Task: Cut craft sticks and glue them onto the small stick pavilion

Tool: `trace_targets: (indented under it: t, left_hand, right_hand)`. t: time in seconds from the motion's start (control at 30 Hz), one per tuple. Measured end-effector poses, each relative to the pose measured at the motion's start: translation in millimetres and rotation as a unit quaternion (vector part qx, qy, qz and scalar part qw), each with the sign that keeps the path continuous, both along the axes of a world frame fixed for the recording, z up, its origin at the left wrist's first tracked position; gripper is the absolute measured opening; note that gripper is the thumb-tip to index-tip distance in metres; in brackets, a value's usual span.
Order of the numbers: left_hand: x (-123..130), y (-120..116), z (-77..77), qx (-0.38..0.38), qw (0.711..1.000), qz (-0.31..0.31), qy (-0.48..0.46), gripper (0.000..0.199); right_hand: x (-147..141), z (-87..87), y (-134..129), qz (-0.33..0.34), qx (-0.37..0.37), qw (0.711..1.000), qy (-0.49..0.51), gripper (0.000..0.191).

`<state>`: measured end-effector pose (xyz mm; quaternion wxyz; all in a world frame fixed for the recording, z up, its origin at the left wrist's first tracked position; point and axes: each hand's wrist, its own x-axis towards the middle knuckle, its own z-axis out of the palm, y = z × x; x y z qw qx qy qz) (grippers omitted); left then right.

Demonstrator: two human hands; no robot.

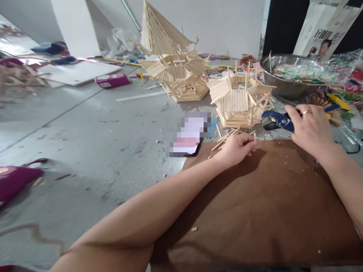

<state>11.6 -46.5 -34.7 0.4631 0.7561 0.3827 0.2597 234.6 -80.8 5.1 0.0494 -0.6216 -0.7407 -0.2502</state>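
My left hand [241,148] is closed in a pinch around a short wooden stick [254,136], whose end shows above the fingertips. Several loose wooden sticks [224,139] lie just behind that hand. In my right hand [310,128] are blue-handled cutters [279,120], their dark jaws pointing left and standing apart from the stick. A small pavilion model made of sticks [236,100] stands behind my hands, its upper posts bare. A taller pagoda model [177,71] with a pointed roof rises to its left. A brown sheet [272,196] spreads beneath both forearms.
A phone [188,134] lies left of the loose sticks. At the back right, a metal bowl [289,85] holds plastic-wrapped bundles of sticks. Purple packs [112,80] and scraps litter the grey floor [113,151]. A white paper bag [323,30] stands behind the bowl.
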Motion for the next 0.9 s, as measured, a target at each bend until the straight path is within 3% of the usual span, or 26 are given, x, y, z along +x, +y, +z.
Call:
trace_targets:
  t: [0.1, 0.23, 0.37, 0.53, 0.67, 0.9]
  left_hand:
    - [1, 0, -0.2, -0.003, 1.0, -0.005, -0.001, 0.02]
    - [1, 0, -1.0, 0.002, 1.0, 0.0, -0.008, 0.021]
    - [1, -1, -0.7, 0.02, 1.0, 0.01, -0.021, 0.022]
    - [0, -3, -0.1, 0.03, 0.998, 0.028, -0.047, 0.024]
    - [-1, -5, 0.7, 0.076, 0.996, 0.04, -0.03, 0.018]
    - [-2, -6, 4.2, 0.133, 0.991, 0.026, 0.009, 0.022]
  right_hand:
    - [5, 6.6, -3, -0.031, -0.022, 0.999, -0.032, 0.044]
    - [0, 17.9, -4, -0.029, 0.074, 0.997, 0.014, 0.056]
    - [-7, 9.8, 1, 0.027, -0.016, 0.997, 0.07, 0.054]
    - [-23, -8.5, -1, 0.116, -0.099, 0.966, 0.21, 0.046]
    - [-34, -14.6, -5, 0.164, -0.131, 0.953, 0.216, 0.046]
    - [-37, -19.3, -6, 0.171, -0.137, 0.952, 0.214, 0.043]
